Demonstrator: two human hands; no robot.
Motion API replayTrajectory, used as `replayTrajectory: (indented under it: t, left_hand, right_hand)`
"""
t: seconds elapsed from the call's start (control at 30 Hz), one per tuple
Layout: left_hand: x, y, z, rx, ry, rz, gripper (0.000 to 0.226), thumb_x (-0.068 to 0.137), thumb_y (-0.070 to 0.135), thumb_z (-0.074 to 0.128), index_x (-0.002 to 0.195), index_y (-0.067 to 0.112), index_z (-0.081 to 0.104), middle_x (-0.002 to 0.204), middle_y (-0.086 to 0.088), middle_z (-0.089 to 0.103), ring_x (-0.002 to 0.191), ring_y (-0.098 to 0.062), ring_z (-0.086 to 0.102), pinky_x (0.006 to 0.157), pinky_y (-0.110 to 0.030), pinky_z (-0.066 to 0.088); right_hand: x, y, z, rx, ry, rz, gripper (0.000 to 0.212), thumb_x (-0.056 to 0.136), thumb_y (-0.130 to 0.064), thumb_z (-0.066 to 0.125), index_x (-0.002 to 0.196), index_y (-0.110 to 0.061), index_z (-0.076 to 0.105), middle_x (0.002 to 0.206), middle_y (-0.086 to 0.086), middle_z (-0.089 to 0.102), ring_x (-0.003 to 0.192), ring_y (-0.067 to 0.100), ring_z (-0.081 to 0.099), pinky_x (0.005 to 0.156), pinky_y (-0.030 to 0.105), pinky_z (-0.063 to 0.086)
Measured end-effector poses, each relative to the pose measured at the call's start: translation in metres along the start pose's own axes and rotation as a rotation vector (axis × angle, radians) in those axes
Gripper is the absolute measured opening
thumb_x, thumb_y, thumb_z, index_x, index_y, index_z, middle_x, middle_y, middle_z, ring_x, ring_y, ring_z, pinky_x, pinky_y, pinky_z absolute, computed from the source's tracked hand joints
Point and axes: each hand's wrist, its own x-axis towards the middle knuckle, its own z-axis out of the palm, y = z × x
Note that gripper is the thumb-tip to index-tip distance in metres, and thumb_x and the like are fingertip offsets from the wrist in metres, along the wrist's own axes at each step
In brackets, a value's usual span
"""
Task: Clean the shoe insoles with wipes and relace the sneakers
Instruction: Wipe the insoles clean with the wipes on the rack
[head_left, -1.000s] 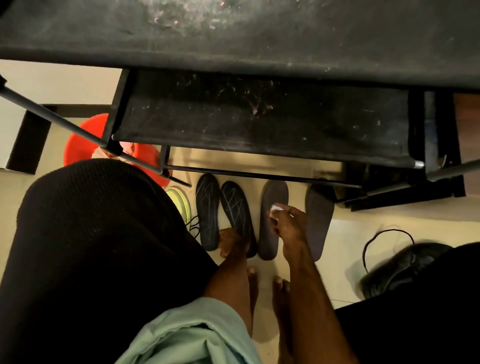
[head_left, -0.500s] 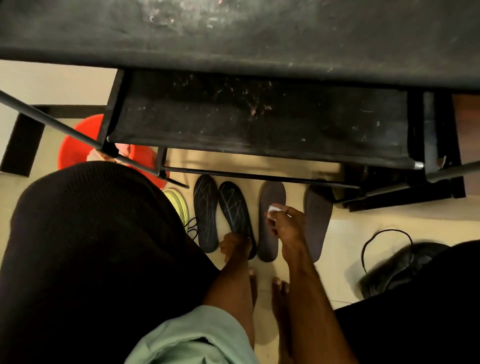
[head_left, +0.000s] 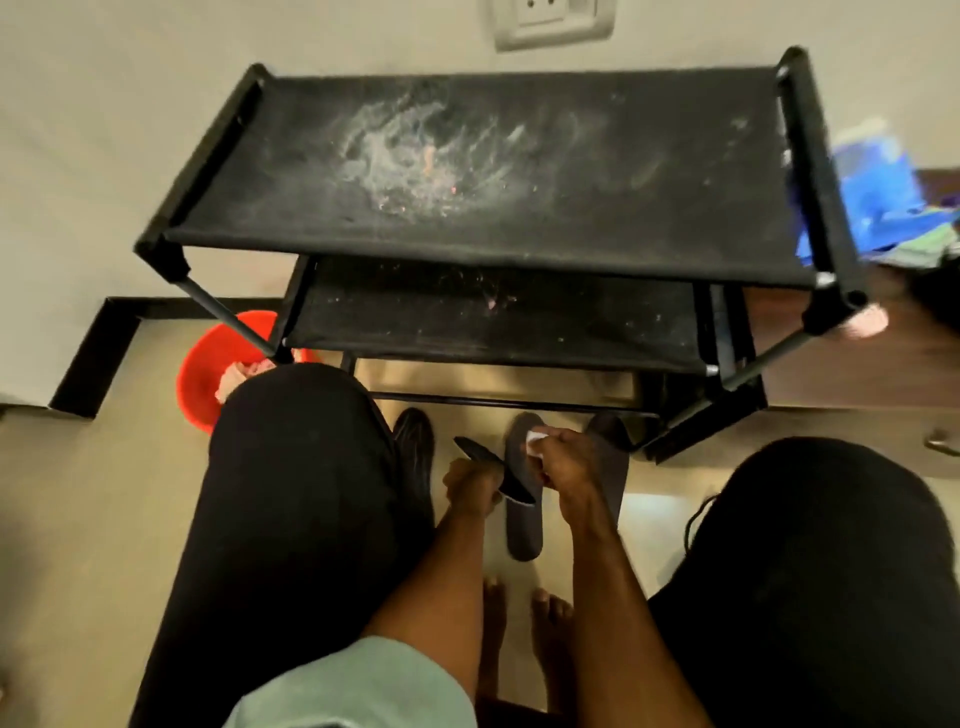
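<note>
Several dark insoles lie side by side on the floor in front of a black shoe rack. My left hand (head_left: 470, 486) grips one black insole (head_left: 493, 470), lifted off the floor and tilted on edge. My right hand (head_left: 566, 460) pinches a white wipe (head_left: 537, 441) just above a grey insole (head_left: 523, 525) that lies flat. Another grey insole (head_left: 613, 467) lies to the right, partly behind my right wrist. A black patterned insole (head_left: 415, 452) lies to the left, partly hidden by my left knee.
The dusty two-tier black shoe rack (head_left: 488, 176) stands against the wall. A red bucket (head_left: 205, 379) sits left of it. A black lace (head_left: 698, 514) shows by my right knee. Blue cloth (head_left: 878, 202) lies on a brown cabinet at right. My bare feet (head_left: 524, 623) rest below the insoles.
My left hand has picked one black insole up off the floor. The camera has risen, so the whole rack top now shows. My right hand still holds the wipe.
</note>
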Motion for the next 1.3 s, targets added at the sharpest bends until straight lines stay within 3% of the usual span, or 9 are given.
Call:
replayTrajectory:
  t: [0.17, 0.3, 0.43, 0.6, 0.7, 0.8, 0.97, 1.1, 1.3]
  left_hand:
    - [-0.086, 0.056, -0.041, 0.368, -0.169, 0.196, 0.021, 0.094, 0.024, 0.063, 0.077, 0.012, 0.061, 0.061, -0.002, 0.057, 0.047, -0.011, 0.052, 0.05, -0.02, 0.048]
    - [-0.151, 0.091, -0.081, 0.467, -0.255, 0.328, 0.01, 0.088, 0.014, 0.071, 0.086, 0.013, 0.062, 0.074, -0.003, 0.059, 0.057, -0.009, 0.054, 0.049, -0.019, 0.048]
    - [-0.212, 0.109, -0.126, 0.653, -0.281, 0.479, 0.017, 0.085, 0.015, 0.078, 0.081, 0.01, 0.063, 0.059, -0.001, 0.056, 0.044, -0.008, 0.05, 0.044, -0.019, 0.046]
    - [-0.284, 0.124, -0.179, 0.779, -0.337, 0.656, 0.027, 0.082, 0.015, 0.081, 0.103, -0.002, 0.076, 0.064, -0.003, 0.067, 0.049, -0.008, 0.057, 0.051, -0.019, 0.05]
    - [-0.321, 0.131, -0.205, 0.759, -0.319, 0.79, 0.024, 0.082, 0.014, 0.081, 0.098, -0.004, 0.077, 0.068, -0.011, 0.067, 0.049, -0.011, 0.054, 0.048, -0.02, 0.045]
    - [-0.351, 0.132, -0.228, 0.675, -0.298, 0.9, 0.022, 0.08, 0.016, 0.083, 0.096, 0.001, 0.079, 0.088, -0.023, 0.073, 0.069, -0.019, 0.06, 0.063, -0.026, 0.05]
    - [-0.372, 0.128, -0.258, 0.484, -0.238, 1.017, 0.018, 0.081, 0.02, 0.083, 0.094, 0.008, 0.081, 0.091, -0.011, 0.077, 0.077, -0.015, 0.063, 0.057, -0.019, 0.052]
    - [-0.375, 0.125, -0.274, 0.419, -0.258, 1.028, 0.014, 0.084, 0.015, 0.08, 0.095, 0.006, 0.079, 0.078, 0.0, 0.074, 0.068, -0.007, 0.063, 0.053, -0.017, 0.051]
    - [-0.371, 0.134, -0.275, 0.401, -0.314, 0.995, 0.022, 0.081, 0.018, 0.084, 0.097, 0.005, 0.077, 0.089, -0.005, 0.077, 0.078, -0.012, 0.07, 0.069, -0.026, 0.06]
  right_hand:
    - [-0.049, -0.025, -0.03, -0.035, -0.017, -0.121, 0.01, 0.092, 0.003, 0.061, 0.088, 0.003, 0.069, 0.088, 0.018, 0.065, 0.078, 0.026, 0.063, 0.06, 0.029, 0.051]
    - [-0.073, -0.03, -0.052, -0.081, -0.01, -0.165, 0.027, 0.083, 0.001, 0.067, 0.057, -0.008, 0.068, 0.068, 0.013, 0.066, 0.055, 0.021, 0.06, 0.052, 0.027, 0.044]
    - [-0.116, -0.047, -0.072, -0.005, -0.064, -0.166, 0.004, 0.085, -0.003, 0.073, 0.082, 0.0, 0.072, 0.07, 0.011, 0.073, 0.057, 0.016, 0.069, 0.049, 0.027, 0.05]
    - [-0.186, -0.072, -0.102, -0.119, -0.254, -0.187, 0.013, 0.091, -0.014, 0.073, 0.096, -0.002, 0.075, 0.084, 0.01, 0.079, 0.072, 0.015, 0.071, 0.066, 0.026, 0.055]
    - [-0.221, -0.092, -0.112, -0.115, -0.356, -0.225, 0.019, 0.093, -0.016, 0.07, 0.104, 0.0, 0.072, 0.089, 0.014, 0.078, 0.074, 0.019, 0.072, 0.062, 0.024, 0.056]
    - [-0.246, -0.114, -0.117, -0.038, -0.395, -0.253, 0.025, 0.094, -0.016, 0.069, 0.112, 0.002, 0.067, 0.093, 0.021, 0.077, 0.083, 0.027, 0.077, 0.061, 0.027, 0.059]
    - [-0.276, -0.14, -0.112, 0.109, -0.348, -0.409, 0.025, 0.095, -0.01, 0.068, 0.116, 0.004, 0.065, 0.095, 0.025, 0.075, 0.086, 0.035, 0.077, 0.068, 0.035, 0.064]
    - [-0.283, -0.155, -0.107, 0.299, -0.286, -0.507, 0.02, 0.093, -0.004, 0.069, 0.112, 0.002, 0.069, 0.101, 0.021, 0.076, 0.09, 0.032, 0.077, 0.073, 0.036, 0.065]
    - [-0.276, -0.176, -0.103, 0.269, -0.158, -0.713, 0.014, 0.093, -0.012, 0.072, 0.104, -0.004, 0.075, 0.089, 0.009, 0.076, 0.075, 0.014, 0.069, 0.068, 0.026, 0.062]
